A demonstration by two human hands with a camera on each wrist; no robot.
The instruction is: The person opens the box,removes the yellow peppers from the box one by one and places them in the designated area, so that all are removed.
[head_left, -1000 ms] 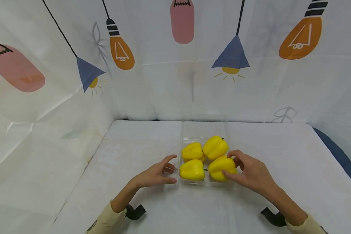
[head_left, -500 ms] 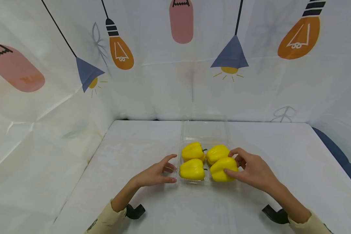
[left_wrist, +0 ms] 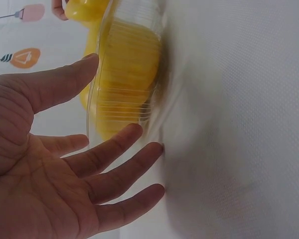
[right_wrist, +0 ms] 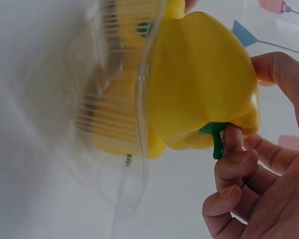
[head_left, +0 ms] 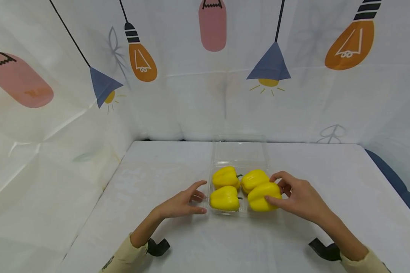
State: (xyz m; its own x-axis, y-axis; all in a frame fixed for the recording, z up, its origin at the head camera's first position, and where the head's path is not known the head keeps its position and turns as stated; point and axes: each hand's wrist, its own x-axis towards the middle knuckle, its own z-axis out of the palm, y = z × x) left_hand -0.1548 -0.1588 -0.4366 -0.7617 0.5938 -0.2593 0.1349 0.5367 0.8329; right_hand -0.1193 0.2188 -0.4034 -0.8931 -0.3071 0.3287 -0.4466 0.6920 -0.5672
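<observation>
Four yellow bell peppers are grouped at a clear plastic container (head_left: 240,213) on the table. My right hand (head_left: 302,199) pinches the near right pepper (head_left: 262,197) between thumb and fingers; in the right wrist view this pepper (right_wrist: 204,74), with a green stem, stands above the container's rim. Behind it is the far right pepper (head_left: 254,179). On the left side lie a far pepper (head_left: 224,177) and a near pepper (head_left: 224,198). My left hand (head_left: 182,204) is beside the container's left wall, fingers spread and holding nothing; the left wrist view shows the hand (left_wrist: 55,174) close to that wall.
The container's clear lid (head_left: 240,151) lies open toward the back of the white table (head_left: 164,163). A white curtain (head_left: 191,106) with printed lamps and bulbs hangs behind and to the left. Something dark blue (head_left: 393,178) is past the table's right edge.
The pepper in my right hand has shifted slightly right along with the hand. The far right pepper has moved toward me, and the far left pepper's stem has come into view. My left hand has stayed still.
</observation>
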